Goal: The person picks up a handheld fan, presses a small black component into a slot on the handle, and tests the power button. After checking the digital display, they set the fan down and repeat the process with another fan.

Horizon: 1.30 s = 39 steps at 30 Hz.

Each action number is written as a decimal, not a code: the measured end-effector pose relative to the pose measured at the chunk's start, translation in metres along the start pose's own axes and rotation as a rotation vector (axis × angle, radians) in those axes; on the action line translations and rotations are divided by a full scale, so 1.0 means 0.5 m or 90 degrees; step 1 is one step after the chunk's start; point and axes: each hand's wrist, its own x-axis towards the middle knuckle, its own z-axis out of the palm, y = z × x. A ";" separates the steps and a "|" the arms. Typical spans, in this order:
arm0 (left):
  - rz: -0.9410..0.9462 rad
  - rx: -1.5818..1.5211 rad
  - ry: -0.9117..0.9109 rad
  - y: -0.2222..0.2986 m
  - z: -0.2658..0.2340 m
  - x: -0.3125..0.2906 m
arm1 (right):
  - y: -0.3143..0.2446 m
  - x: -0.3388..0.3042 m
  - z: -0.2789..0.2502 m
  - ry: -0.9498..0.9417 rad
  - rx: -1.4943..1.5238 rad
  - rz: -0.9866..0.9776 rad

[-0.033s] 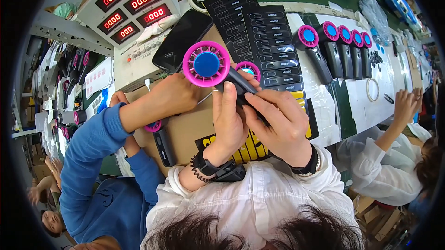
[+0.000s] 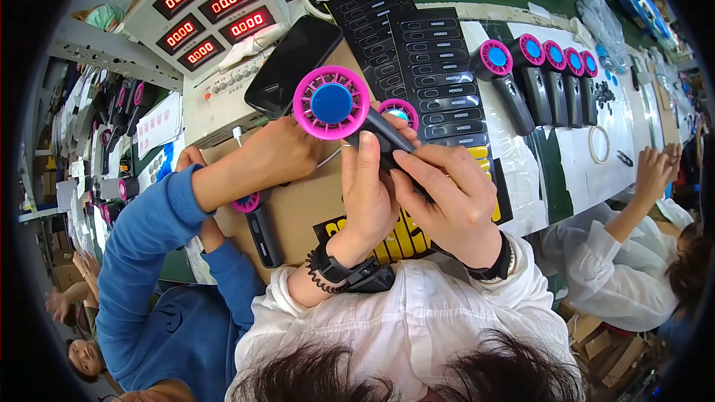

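Observation:
A black handheld fan with a pink grille and a blue round centre (image 2: 331, 105) is held up in front of me, its head toward the upper left. My left hand (image 2: 369, 197) grips its dark handle from below, thumb along the near side. The fingers of my right hand (image 2: 456, 195) are pressed onto the lower part of the handle, whose end they hide. Just behind it, another pink-rimmed fan (image 2: 400, 114) is partly covered by the held one and my fingers. Sheets of black oblong stickers (image 2: 439, 67) lie beyond my hands, and a sheet with yellow strips (image 2: 395, 245) sits below them.
Several finished-looking fans (image 2: 532, 78) stand in a row at the right. On the left are a meter panel with red readouts (image 2: 216, 11), a black phone (image 2: 292, 67), another fan (image 2: 262, 234) and a co-worker's blue-sleeved arm (image 2: 167, 208). A second co-worker's hand (image 2: 655, 171) is far right.
My hands and the fan keep their place. One more digit is lit on the panel's lowest readout, and the hand of the co-worker at the far right has shifted slightly.

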 end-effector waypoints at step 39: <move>-0.030 -0.021 -0.157 0.008 -0.037 0.012 | -0.035 0.007 -0.060 -0.163 0.000 0.088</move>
